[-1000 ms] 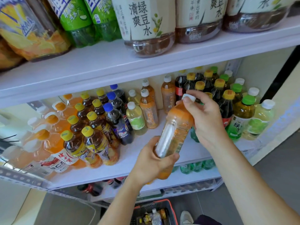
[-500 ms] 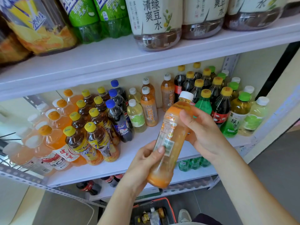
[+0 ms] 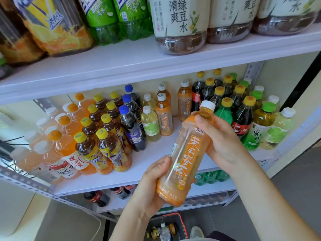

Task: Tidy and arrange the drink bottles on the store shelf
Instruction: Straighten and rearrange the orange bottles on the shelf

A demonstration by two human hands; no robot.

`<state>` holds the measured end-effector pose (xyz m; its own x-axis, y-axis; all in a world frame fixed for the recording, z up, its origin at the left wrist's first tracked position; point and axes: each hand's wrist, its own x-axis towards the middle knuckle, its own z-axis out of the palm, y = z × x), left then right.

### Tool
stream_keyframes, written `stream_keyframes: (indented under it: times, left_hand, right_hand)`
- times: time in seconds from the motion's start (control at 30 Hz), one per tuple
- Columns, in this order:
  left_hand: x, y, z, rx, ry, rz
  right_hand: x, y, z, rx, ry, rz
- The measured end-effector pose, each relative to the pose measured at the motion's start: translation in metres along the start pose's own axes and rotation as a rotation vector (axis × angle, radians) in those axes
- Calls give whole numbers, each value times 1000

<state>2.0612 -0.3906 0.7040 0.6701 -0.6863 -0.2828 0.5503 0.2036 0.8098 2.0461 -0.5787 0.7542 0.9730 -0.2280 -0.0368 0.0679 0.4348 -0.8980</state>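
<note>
One orange bottle (image 3: pixel 185 157), tilted, hangs before the shelf's (image 3: pixel 139 173) near edge, left hand (image 3: pixel 152 185) gripping its base, right hand (image 3: pixel 220 141) its shoulder. Bare shelf room lies just behind, between cola bottles (image 3: pixel 133 129) left and green bottles (image 3: pixel 250 136) right.

Both hands hold a tilted orange tea bottle (image 3: pixel 184 159) with a white cap. The left hand (image 3: pixel 152 185) grips its base and the right hand (image 3: pixel 220 141) wraps its shoulder. Behind the bottle lies the white shelf (image 3: pixel 147 164). Left of the bottle stand matching orange bottles (image 3: pixel 164 117), blue-capped cola bottles (image 3: pixel 132 126) and yellow-capped tea bottles (image 3: pixel 111 150). Just right of it stands a green bottle (image 3: pixel 224 113). Below it sits a red-rimmed basket (image 3: pixel 171 214).
</note>
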Motion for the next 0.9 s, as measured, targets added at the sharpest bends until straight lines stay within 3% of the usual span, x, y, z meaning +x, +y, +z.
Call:
stream_keyframes:
  times: [0.33, 0.47, 0.7, 0.9]
  left_hand:
    - [4, 0, -1, 306, 72, 123]
    - [4, 2, -2, 243, 96, 159]
    - [2, 1, -1, -60, -44, 24]
    - [6, 5, -6, 140, 42, 79]
  right_hand:
    - [5, 4, 5, -131, 48, -106]
    - [6, 6, 5, -110, 60, -117]
    - [2, 20, 1, 149, -209, 70]
    - [4, 23, 10, -37, -2, -72]
